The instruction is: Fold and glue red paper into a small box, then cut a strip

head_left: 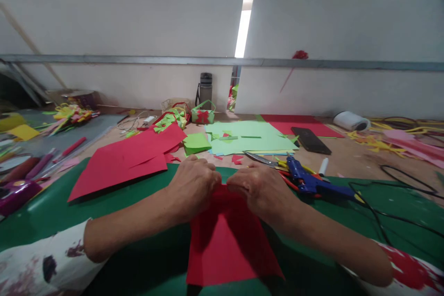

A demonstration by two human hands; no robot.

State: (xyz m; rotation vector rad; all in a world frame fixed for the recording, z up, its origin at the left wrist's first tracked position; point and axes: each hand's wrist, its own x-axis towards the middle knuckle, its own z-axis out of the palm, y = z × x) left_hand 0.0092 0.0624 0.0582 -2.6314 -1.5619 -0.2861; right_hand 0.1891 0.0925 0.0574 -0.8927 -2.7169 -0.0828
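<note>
A sheet of red paper (231, 249) lies in front of me on the green mat (152, 249). Its far edge is pinched between the closed fingers of my left hand (194, 182) and my right hand (256, 187), which sit close together. The fingertips and the part of the edge inside them are hidden. Just right of my right hand lie a blue glue gun (308, 180) and a pair of scissors (260, 158). More red paper sheets (121, 155) lie beyond my left forearm.
Light green sheets (243, 132), a dark phone (311, 140) and a white roll (351, 121) lie farther back. A bottle (205, 90) and a small green paper basket (203, 115) stand by the white panel. Black cable (374, 215) crosses the right side; markers (40, 164) lie left.
</note>
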